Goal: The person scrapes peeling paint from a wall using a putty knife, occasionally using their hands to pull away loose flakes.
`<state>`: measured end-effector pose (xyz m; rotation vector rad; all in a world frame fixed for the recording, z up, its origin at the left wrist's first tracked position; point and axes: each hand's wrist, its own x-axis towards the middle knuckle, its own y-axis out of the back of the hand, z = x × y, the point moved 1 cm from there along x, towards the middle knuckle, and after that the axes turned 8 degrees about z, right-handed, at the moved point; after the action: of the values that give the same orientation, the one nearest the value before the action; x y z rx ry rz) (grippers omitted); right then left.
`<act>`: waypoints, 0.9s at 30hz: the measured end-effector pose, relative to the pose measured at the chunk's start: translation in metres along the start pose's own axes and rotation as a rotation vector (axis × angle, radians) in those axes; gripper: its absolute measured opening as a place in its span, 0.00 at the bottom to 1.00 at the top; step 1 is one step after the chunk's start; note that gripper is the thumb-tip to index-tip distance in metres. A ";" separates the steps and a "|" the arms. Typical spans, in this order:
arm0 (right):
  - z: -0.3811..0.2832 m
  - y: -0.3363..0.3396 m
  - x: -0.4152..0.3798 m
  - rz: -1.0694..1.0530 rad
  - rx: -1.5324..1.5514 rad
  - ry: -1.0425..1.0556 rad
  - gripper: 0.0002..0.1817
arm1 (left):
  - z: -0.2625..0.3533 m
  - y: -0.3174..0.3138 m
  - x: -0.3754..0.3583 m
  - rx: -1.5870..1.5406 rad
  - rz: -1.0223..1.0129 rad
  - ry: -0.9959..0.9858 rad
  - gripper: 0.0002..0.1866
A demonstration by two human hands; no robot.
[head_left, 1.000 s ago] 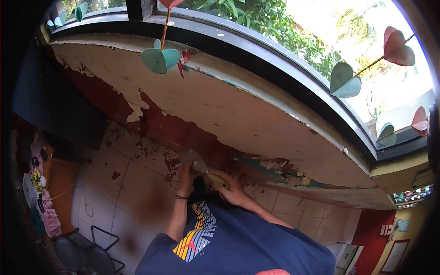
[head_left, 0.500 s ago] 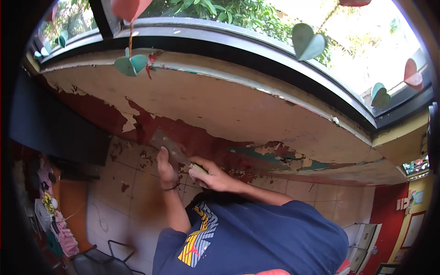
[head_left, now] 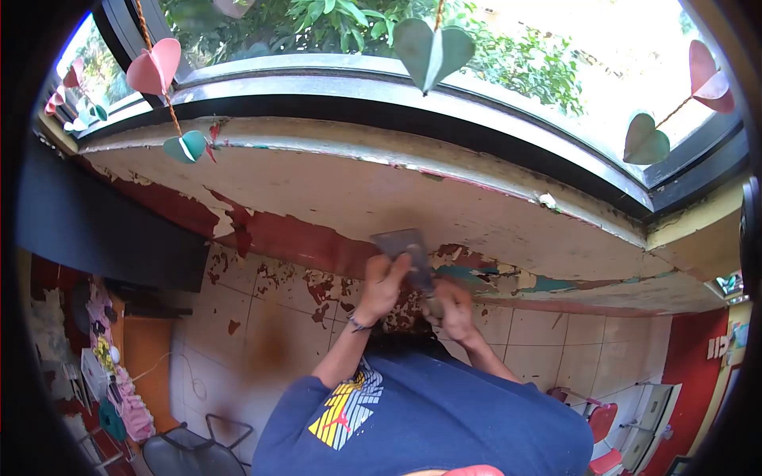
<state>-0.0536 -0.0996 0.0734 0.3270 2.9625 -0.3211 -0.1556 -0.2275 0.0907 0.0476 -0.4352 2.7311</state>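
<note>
A paint scraper [head_left: 399, 240] with a broad flat metal blade lies against the peeling wall [head_left: 333, 186] below the window. My right hand [head_left: 454, 311] is wrapped round its handle. At the blade, my left hand [head_left: 383, 287] grips the side, thumb and fingers pressed on the metal. The blade's edge meets the border between cream paint and bared red paint [head_left: 317, 242]. To the right of it, a ragged patch shows turquoise paint [head_left: 476, 275] and loose flakes. Slight blur hides some finger detail.
Paint chips [head_left: 317, 289] litter the tiled floor [head_left: 286, 333]. Paper hearts [head_left: 432, 55] hang before the window. A dark panel [head_left: 103, 214] stands at left, above a black chair [head_left: 194, 452]. A red chair [head_left: 601, 420] is at lower right.
Both hands and the scraper have moved right along the wall. My left hand now grips the blade's side more closely. The view has shifted, so the hanging hearts appear elsewhere.
</note>
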 end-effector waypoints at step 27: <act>-0.163 0.073 -0.058 0.387 0.008 0.695 0.09 | 0.059 -0.141 0.026 -0.542 -0.076 -0.075 0.12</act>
<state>-0.0003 -0.0044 0.2265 1.2115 3.4291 -0.1957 -0.1293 -0.1114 0.1908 0.0218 -1.1495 2.4524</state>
